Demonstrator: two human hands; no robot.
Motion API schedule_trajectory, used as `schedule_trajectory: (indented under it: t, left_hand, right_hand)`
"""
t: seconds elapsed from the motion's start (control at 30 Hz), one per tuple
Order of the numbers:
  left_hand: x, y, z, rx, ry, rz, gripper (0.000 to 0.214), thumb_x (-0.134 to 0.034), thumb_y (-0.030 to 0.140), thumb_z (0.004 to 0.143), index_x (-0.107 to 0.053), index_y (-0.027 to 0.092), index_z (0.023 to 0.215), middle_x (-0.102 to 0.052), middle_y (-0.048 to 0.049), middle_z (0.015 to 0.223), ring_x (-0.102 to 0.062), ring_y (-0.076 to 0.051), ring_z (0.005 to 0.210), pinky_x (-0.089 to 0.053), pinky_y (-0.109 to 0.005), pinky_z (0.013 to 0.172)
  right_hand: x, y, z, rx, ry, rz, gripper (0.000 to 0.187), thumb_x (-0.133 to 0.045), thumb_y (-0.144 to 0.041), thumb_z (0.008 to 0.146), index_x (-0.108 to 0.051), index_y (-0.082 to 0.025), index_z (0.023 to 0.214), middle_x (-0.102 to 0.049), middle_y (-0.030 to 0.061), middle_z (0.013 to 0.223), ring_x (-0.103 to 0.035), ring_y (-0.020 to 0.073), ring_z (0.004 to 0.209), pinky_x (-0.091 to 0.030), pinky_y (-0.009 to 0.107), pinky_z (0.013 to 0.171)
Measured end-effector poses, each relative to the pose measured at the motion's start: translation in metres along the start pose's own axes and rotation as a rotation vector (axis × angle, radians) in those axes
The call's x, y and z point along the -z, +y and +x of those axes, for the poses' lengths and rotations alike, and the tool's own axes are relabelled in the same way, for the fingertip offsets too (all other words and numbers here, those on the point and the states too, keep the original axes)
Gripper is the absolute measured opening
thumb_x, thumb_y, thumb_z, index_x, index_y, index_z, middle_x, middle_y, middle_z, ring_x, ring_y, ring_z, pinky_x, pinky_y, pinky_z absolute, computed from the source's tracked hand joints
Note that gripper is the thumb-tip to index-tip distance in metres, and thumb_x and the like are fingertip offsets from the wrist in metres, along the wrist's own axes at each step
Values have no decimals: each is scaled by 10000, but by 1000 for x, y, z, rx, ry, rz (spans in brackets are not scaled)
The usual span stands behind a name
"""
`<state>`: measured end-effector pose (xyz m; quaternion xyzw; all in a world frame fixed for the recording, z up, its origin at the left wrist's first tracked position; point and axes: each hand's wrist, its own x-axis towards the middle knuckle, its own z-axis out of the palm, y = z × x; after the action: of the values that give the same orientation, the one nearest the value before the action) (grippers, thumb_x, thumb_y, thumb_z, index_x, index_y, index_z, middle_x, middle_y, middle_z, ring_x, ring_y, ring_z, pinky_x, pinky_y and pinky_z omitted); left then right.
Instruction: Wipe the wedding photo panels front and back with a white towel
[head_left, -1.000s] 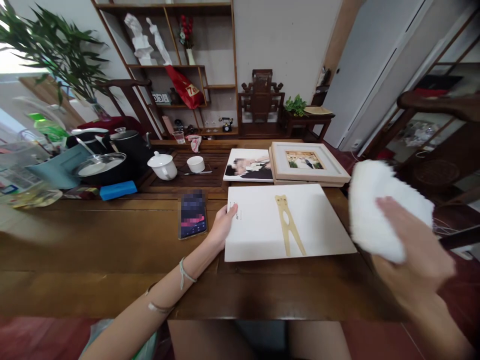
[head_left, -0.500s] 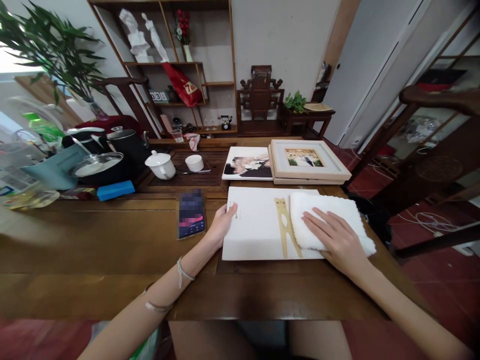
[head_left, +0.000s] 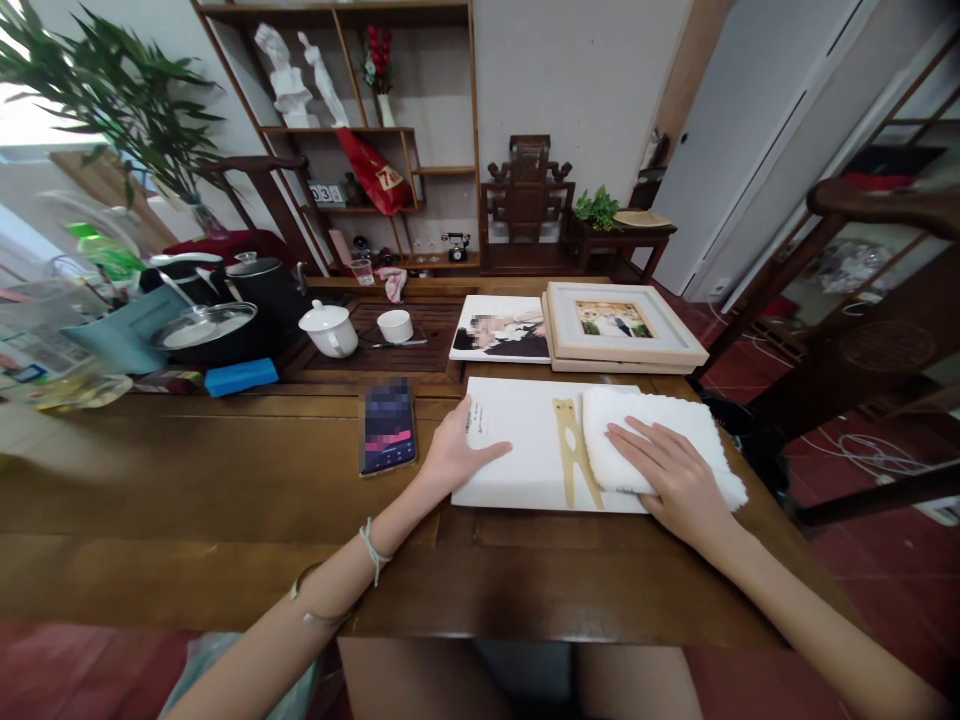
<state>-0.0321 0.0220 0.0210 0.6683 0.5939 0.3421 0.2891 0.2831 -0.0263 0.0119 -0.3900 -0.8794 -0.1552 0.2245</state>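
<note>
A flat white book (head_left: 517, 440) with small print and a barcode lies on the wooden table in front of me. My left hand (head_left: 457, 450) grips its left edge, thumb stretched across the top and fingers partly hidden at the side. On the book rests a flat yellowish cat-shaped piece (head_left: 565, 440) with two long prongs. Right beside that, a folded white fluffy towel (head_left: 697, 430) covers the book's right end and reaches past it onto the table. My right hand (head_left: 671, 475) lies flat on the towel, fingers stretched out.
Behind the book are a photo print (head_left: 502, 345) and stacked picture frames (head_left: 664, 345). A phone (head_left: 388, 430) lies to the left. Farther back stand a lidded white bowl (head_left: 330, 330), a small white cup (head_left: 395, 326), a pan (head_left: 206, 330) and a blue block (head_left: 241, 377).
My left thumb has slid right and spread over the book's top, uncovering more print by the left edge. The right hand and towel look nearly unchanged. The view has shifted slightly.
</note>
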Motion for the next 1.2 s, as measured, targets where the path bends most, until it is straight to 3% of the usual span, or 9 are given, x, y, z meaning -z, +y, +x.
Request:
schedule_trajectory:
  t: [0.17,0.47,0.6,0.77,0.9,1.03,1.2]
  left_hand:
    - [-1,5,-6,-23,14,266,766,-764,412,687,-481,86,1320,-592,-183,1269,-540,-327,1206,-420,-432,1015]
    - [-2,0,-8,-57,49,366,662,-739,393,742,-514,97,1290,-617,-167,1240,-544,-334,1177,-427,-446,987]
    - [-3,-2,-10,-92,-1,406,561,-713,403,774,-564,120,1235,-623,-155,1216,-558,-319,1140,-436,-438,978]
    - [-7,1,-12,-266,-26,532,478,-526,377,904,-515,98,1291,-385,-201,1451,-364,-355,1297,-347,-509,1053]
    - [-9,3,-10,-323,-200,559,459,-404,364,961,-435,160,1371,-327,-131,1519,-288,-324,1351,-319,-525,1065]
    - [-10,1,-8,-308,-257,573,472,-354,343,977,-367,170,1416,-316,-113,1533,-251,-295,1388,-282,-527,1080]
    - [-14,-5,-7,-318,-207,535,464,-333,328,972,-376,185,1412,-334,-118,1521,-273,-288,1378,-286,-521,1068]
  right_hand:
    - [-2,1,0,-4,3,11,892,-422,60,632,-282,-184,1479,-570,113,1343,-440,311,1306,-415,544,997]
    - [-2,2,0,-12,-17,32,892,-434,52,626,-296,-183,1475,-569,111,1344,-455,315,1293,-408,549,998]
    - [-3,3,-1,-6,-11,26,877,-432,55,619,-324,-171,1459,-576,117,1334,-457,323,1289,-410,551,990]
    - [1,7,-1,-2,-27,38,828,-432,41,627,-381,-171,1426,-570,110,1343,-458,310,1291,-407,529,1002]
    - [0,21,8,-74,-2,65,767,-439,14,622,-458,-150,1370,-589,119,1318,-492,292,1263,-424,486,1002]
    - [-10,40,27,-92,-118,109,747,-456,-36,624,-477,-164,1359,-563,115,1351,-475,302,1279,-408,521,1010]
    - [-13,42,36,-68,-198,176,618,-553,-195,781,-445,-195,1389,-535,118,1379,-441,284,1310,-338,550,1068]
